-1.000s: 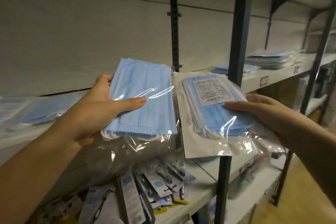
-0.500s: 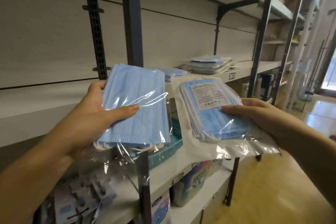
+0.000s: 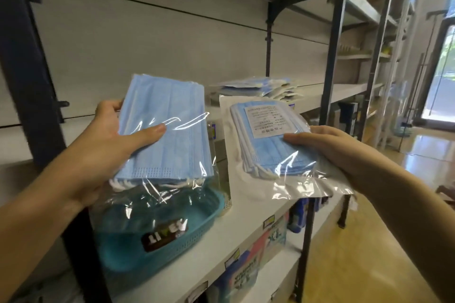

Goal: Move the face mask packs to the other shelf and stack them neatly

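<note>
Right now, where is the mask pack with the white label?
The labelled pack is right of centre in the head view, held by the right hand, beside the plain pack in the left hand, in front of the pile of packs.

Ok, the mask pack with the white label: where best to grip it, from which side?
Over the stacked masks, from its right edge, as the right hand does: thumb on top, fingers beneath. The labelled pack is a flat, floppy bag; its empty clear margin below would probably sag if pinched.
</note>
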Tool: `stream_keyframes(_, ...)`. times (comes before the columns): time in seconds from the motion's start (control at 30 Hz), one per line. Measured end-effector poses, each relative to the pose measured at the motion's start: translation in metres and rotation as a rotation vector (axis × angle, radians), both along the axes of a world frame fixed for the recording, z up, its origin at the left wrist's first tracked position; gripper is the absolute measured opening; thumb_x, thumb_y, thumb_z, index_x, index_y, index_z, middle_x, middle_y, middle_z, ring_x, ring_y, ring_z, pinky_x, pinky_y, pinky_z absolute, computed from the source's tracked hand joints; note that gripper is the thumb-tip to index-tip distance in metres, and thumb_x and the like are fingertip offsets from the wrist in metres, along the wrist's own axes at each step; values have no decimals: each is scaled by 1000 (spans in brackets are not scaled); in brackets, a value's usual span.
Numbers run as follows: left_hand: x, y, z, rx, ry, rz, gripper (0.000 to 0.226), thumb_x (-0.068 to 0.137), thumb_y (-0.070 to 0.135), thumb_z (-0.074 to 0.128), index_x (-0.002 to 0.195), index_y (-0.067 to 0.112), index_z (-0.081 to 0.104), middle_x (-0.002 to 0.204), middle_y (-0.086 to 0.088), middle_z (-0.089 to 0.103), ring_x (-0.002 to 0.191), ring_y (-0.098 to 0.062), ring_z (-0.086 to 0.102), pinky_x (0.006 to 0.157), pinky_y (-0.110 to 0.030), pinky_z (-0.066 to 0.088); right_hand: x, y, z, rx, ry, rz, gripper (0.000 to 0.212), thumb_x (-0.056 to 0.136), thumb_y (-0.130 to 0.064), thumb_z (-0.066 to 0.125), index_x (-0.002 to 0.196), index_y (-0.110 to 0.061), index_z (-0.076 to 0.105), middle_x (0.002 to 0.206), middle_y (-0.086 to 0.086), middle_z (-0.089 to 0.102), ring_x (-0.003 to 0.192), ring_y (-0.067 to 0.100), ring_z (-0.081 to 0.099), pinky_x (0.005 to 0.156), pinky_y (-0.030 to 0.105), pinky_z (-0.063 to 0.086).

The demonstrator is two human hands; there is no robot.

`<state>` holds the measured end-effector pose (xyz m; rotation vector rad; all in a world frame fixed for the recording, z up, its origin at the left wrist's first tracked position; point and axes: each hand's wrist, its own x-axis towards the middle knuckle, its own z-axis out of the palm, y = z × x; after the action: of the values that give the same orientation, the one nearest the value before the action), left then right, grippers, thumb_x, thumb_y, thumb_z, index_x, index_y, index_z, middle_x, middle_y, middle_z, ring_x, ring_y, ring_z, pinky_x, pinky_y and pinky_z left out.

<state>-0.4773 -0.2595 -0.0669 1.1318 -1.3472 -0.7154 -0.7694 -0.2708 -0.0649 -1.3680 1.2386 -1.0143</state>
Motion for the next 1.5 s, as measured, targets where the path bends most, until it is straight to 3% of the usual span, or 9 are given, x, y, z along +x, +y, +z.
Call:
stream_keyframes(0.1, -11, -37, 11, -20, 64, 72, 66, 68, 29, 70, 126, 21, 40, 106, -4, 61, 72, -19, 70, 42, -23, 53, -9, -39, 7, -5, 12, 39, 47, 62, -30, 67, 103, -12, 53, 77, 11, 69, 44, 14, 65, 39, 21, 52)
stream_keyframes(0.3, -13, -97, 32, -72, 113, 250, 37, 85, 10, 60, 119, 10, 45, 91, -4, 59, 45, -4, 65, 32, -18, 46, -28, -119, 17, -65, -15, 147, 13, 80, -21, 63, 88, -14, 58, 57, 3, 72, 42, 13, 65, 37, 19, 51)
stream_keyframes(0.43, -6, -116, 43, -64, 86, 293, 29, 88, 9, 57, 117, 10, 56, 92, -4, 70, 54, -5, 69, 42, -22, 54, -23, -164, 15, -76, -11, 243, 50, 64, -27, 69, 110, -11, 58, 82, 11, 76, 56, 18, 70, 43, 21, 53)
stream_keyframes(0.63, -3, -145, 51, -21, 97, 427, 7, 90, 13, 56, 91, 17, 62, 58, 11, 72, 51, -2, 67, 44, -15, 52, -14, -232, 23, -98, -64, 423, 37, 75, -22, 66, 109, -10, 59, 79, 11, 76, 50, 17, 68, 39, 20, 50)
stream_keyframes(0.97, -3, -201, 49, 237, 36, 609, 17, 89, 15, 60, 90, -1, 62, 52, -3, 68, 42, -11, 63, 45, -17, 51, -10, -285, 20, -118, -65, 663, 55, 60, -29, 67, 111, -13, 57, 82, 11, 75, 54, 20, 70, 41, 22, 52)
stream_keyframes(1.17, 0, -212, 45, 341, -2, 710, 36, 90, 15, 58, 116, -10, 54, 81, -16, 65, 56, -20, 66, 59, -28, 53, -11, -293, 19, -131, -54, 709, 68, 53, -36, 78, 114, -15, 56, 88, 13, 75, 62, 25, 71, 47, 28, 57)
stream_keyframes(1.27, 7, -215, 41, 411, -71, 738, 41, 86, 27, 63, 117, 0, 58, 110, -15, 63, 90, -26, 62, 83, -35, 48, -11, -293, 19, -124, -70, 707, 66, 54, -35, 74, 114, -14, 57, 88, 12, 75, 62, 24, 71, 48, 27, 57)
stream_keyframes(1.37, 9, -215, 38, 425, -202, 746, 29, 86, 32, 61, 105, 9, 62, 99, -11, 55, 92, -22, 50, 78, -34, 38, -8, -293, 20, -125, -67, 713, 86, 41, -45, 83, 116, -14, 56, 95, 13, 74, 74, 31, 72, 58, 34, 60)
stream_keyframes(1.5, 1, -215, 37, 355, -401, 771, 36, 92, 29, 53, 122, 10, 56, 122, -9, 58, 105, -22, 51, 83, -29, 35, -7, -288, 23, -125, -77, 699, 58, 62, -32, 68, 115, -12, 58, 94, 11, 75, 70, 25, 72, 56, 29, 59)
